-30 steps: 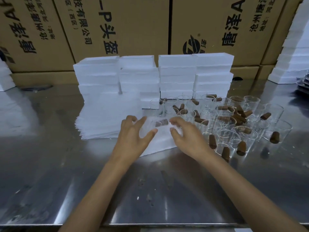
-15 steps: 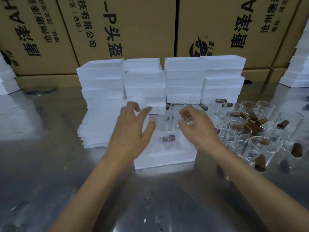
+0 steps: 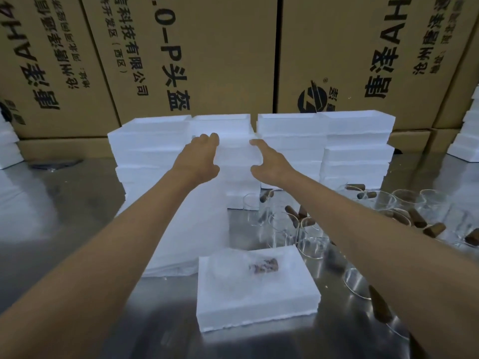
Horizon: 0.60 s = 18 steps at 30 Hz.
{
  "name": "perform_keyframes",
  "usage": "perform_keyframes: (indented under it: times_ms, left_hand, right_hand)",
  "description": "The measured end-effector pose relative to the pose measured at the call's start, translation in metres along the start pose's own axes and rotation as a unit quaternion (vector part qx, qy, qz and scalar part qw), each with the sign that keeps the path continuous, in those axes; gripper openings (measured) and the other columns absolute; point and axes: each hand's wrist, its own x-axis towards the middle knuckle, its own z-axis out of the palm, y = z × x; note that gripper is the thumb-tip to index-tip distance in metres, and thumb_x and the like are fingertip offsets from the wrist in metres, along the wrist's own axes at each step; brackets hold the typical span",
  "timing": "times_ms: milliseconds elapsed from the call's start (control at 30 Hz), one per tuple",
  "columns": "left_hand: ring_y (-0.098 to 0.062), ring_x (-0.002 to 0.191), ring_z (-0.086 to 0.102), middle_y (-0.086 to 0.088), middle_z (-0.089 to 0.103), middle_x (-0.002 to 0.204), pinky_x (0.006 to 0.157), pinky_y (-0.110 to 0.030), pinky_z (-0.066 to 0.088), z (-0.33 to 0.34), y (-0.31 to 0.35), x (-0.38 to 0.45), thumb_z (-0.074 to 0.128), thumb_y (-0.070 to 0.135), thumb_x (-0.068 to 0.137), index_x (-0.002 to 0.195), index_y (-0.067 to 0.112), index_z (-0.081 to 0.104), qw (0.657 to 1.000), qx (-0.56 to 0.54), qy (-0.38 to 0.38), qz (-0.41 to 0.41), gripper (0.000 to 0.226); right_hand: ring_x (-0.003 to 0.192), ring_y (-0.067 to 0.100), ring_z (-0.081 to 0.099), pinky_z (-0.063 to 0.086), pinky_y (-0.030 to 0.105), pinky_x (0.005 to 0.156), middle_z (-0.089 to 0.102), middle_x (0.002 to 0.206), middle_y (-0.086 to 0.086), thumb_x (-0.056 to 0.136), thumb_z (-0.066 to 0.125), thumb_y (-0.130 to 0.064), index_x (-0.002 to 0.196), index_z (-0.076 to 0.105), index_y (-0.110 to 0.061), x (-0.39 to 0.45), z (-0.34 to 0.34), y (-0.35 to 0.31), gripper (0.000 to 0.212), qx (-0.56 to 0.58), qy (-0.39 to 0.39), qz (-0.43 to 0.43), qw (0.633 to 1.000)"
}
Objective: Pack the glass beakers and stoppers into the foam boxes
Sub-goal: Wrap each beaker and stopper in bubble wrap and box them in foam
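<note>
A foam box (image 3: 234, 151) in the stack (image 3: 293, 141) is gripped at its sides by the left hand (image 3: 199, 159) and right hand (image 3: 269, 161). Nearer, a filled box (image 3: 255, 283) is seen, its contents blurred. Beakers (image 3: 308, 229) and stoppers (image 3: 417, 218) lie right of it, partly hidden.

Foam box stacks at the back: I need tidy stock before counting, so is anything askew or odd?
Yes, mildly. The foam box stacks sit unevenly, layers offset. Brown stoppers lie scattered among the glass beakers at right. Nothing looks broken.
</note>
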Motion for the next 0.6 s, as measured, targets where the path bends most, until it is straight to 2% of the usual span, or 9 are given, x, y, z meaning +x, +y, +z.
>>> perform_keyframes:
  times_ms: [100, 200, 400, 500, 600]
  left_hand:
    - [-0.032, 0.11, 0.049, -0.013, 0.053, 0.124, 0.09, -0.048, 0.048, 0.003, -0.004, 0.0, 0.062, 0.006, 0.088, 0.127, 0.01, 0.043, 1.0, 0.012, 0.021, 0.017, 0.044]
    - [-0.033, 0.108, 0.051, -0.012, 0.057, 0.122, 0.095, -0.047, 0.043, 0.006, -0.003, -0.003, 0.056, 0.006, 0.092, 0.13, 0.013, 0.042, 0.998, 0.009, 0.054, 0.024, 0.041]
    - [-0.028, 0.124, 0.046, -0.005, 0.054, 0.135, 0.104, -0.049, 0.039, 0.001, 0.008, -0.017, 0.055, 0.005, 0.091, 0.139, 0.019, 0.043, 0.984, -0.146, 0.103, 0.012, 0.051]
    - [-0.021, 0.125, 0.047, 0.002, 0.055, 0.134, 0.103, -0.033, 0.041, -0.015, 0.02, -0.031, 0.06, 0.004, 0.086, 0.131, 0.018, 0.054, 0.927, -0.313, 0.206, -0.004, 0.047]
    - [-0.012, 0.112, 0.051, 0.003, 0.055, 0.128, 0.084, -0.014, 0.041, -0.039, 0.035, -0.051, 0.061, 0.006, 0.085, 0.117, 0.02, 0.06, 0.856, -0.429, 0.281, -0.063, 0.035]
  right_hand:
    - [0.111, 0.026, 0.054, 0.044, 0.035, 0.094, 0.051, 0.131, 0.007, 0.092, 0.053, -0.011, 0.145, 0.039, -0.025, 0.002, 0.004, 0.005, 0.057, 0.05, 0.036, -0.01, 0.998]
    - [0.108, 0.019, 0.052, 0.041, 0.026, 0.084, 0.047, 0.132, 0.003, 0.093, 0.054, -0.012, 0.137, 0.048, -0.023, -0.001, 0.003, 0.004, 0.047, 0.139, 0.06, -0.005, 0.989]
    - [0.111, 0.013, 0.049, 0.039, 0.019, 0.076, 0.047, 0.123, -0.005, 0.093, 0.059, -0.017, 0.129, 0.058, -0.023, -0.018, -0.012, -0.007, 0.036, 0.201, 0.092, 0.009, 0.975]
    - [0.112, 0.012, 0.051, 0.041, 0.021, 0.083, 0.053, 0.127, -0.004, 0.092, 0.061, -0.019, 0.122, 0.062, -0.023, -0.036, -0.029, -0.017, 0.03, 0.237, 0.132, 0.019, 0.962]
    - [0.108, 0.015, 0.059, 0.05, 0.034, 0.096, 0.062, 0.121, 0.0, 0.093, 0.06, -0.018, 0.106, 0.065, -0.022, -0.062, -0.049, -0.026, 0.015, 0.268, 0.154, 0.033, 0.95]
